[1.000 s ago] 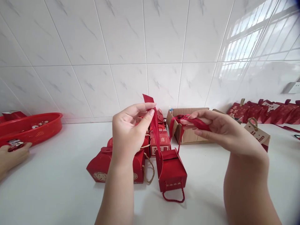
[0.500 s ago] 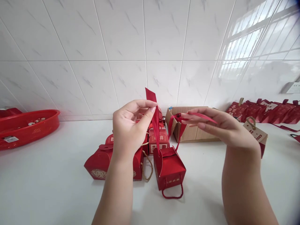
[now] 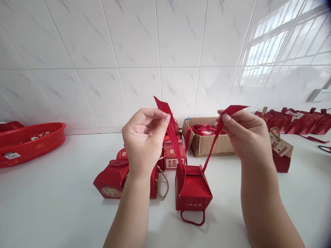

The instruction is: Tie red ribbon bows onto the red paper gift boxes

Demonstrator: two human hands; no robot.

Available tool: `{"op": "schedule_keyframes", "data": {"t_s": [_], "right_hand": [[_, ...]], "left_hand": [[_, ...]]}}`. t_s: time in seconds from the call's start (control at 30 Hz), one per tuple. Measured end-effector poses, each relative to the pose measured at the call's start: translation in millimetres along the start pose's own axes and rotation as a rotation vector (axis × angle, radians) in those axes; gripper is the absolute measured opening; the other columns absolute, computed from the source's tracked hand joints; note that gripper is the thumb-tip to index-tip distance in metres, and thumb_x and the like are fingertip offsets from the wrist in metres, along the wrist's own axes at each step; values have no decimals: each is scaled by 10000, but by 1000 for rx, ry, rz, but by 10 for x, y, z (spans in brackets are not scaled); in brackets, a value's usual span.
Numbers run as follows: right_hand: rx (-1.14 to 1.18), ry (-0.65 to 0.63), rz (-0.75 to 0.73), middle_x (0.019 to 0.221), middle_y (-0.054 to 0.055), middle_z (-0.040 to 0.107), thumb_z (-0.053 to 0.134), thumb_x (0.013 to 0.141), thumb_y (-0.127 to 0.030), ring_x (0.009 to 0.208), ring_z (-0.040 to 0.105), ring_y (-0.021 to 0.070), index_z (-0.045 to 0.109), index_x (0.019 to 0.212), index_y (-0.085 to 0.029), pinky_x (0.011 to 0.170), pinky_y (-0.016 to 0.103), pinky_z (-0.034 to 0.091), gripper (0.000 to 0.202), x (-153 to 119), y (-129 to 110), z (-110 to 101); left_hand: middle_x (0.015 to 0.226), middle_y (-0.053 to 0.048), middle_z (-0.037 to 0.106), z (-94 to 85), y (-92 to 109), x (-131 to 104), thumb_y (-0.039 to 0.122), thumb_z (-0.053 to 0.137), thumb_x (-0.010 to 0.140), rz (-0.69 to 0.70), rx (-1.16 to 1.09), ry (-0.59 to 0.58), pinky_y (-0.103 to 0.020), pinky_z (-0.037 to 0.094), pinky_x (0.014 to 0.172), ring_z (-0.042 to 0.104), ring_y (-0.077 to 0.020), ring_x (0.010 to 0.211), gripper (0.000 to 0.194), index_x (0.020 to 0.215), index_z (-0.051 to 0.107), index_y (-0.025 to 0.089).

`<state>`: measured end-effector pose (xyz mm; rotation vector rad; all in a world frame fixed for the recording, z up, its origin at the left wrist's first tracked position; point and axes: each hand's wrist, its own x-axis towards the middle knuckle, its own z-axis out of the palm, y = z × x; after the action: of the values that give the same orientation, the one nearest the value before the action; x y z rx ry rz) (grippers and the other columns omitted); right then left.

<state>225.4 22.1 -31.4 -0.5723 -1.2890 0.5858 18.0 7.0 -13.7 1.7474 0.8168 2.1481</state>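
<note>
Between my forearms a small red gift box (image 3: 195, 187) stands on the white surface, a red cord handle (image 3: 192, 222) hanging from its near side. A red ribbon (image 3: 176, 146) passes through its top, and its two ends rise apart in a V. My left hand (image 3: 146, 143) pinches one end between thumb and fingers, the tip sticking up past them. The other end is pinched by my right hand (image 3: 244, 134), its tip folded over the fingers. Both stretches of ribbon look fairly taut.
Several red gift boxes (image 3: 111, 181) with rope handles stand left of centre. An open cardboard box (image 3: 213, 146) holding red ribbons is behind. A red plastic basin (image 3: 33, 146) sits at left; red bags (image 3: 305, 122) and a tagged red box (image 3: 281, 163) at right. A tiled wall (image 3: 139, 89) rises behind.
My right hand has closed its fingers on its ribbon end and drawn it up and to the right. The small box has shifted slightly right and turned. My left hand keeps its pinch.
</note>
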Motion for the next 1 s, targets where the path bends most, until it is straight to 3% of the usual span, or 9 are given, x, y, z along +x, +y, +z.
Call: {"op": "schedule_keyframes", "data": {"t_s": [0.17,0.3,0.6,0.73,0.9,1.0], "right_hand": [[-13,0,6,751,4,701,704,791,-301,863,678,199,708,727,-253,759,340,563,80,-53,-81,26],[-18,-2,21,743,-2,703,704,790,-322,766,672,173,711,709,-252,748,329,559,107,-77,-126,69],[14,6,55,706,-9,695,671,820,-306,687,646,130,724,691,-251,702,275,535,149,-109,-181,168],[-31,45,24,646,-10,658,665,813,-357,646,630,138,691,663,-239,656,288,527,193,-94,-168,222],[-29,53,4,673,-6,667,672,798,-374,654,627,143,689,678,-241,653,298,524,180,-94,-141,298],[-14,62,-8,687,-9,669,667,804,-373,674,630,140,688,692,-250,669,293,523,167,-103,-137,313]], "left_hand": [[745,3,697,61,72,-40,169,685,774,-2,37,44,-234,561,645,659,-119,696,33,773,688,201],[800,-12,716,96,148,-57,182,679,779,-20,54,50,-256,567,686,672,-137,740,50,818,704,201],[771,-2,719,104,222,-75,159,686,768,-81,25,21,-220,533,594,639,-108,660,84,818,727,212],[825,-12,730,86,209,-76,176,694,766,-65,22,-15,-235,560,661,668,-127,737,100,848,730,219],[691,9,703,65,177,-61,177,720,740,-11,87,-56,-235,561,595,652,-116,625,98,828,721,221],[740,5,717,72,170,-58,175,720,739,35,101,-46,-246,561,612,650,-114,636,79,800,718,226]]}}
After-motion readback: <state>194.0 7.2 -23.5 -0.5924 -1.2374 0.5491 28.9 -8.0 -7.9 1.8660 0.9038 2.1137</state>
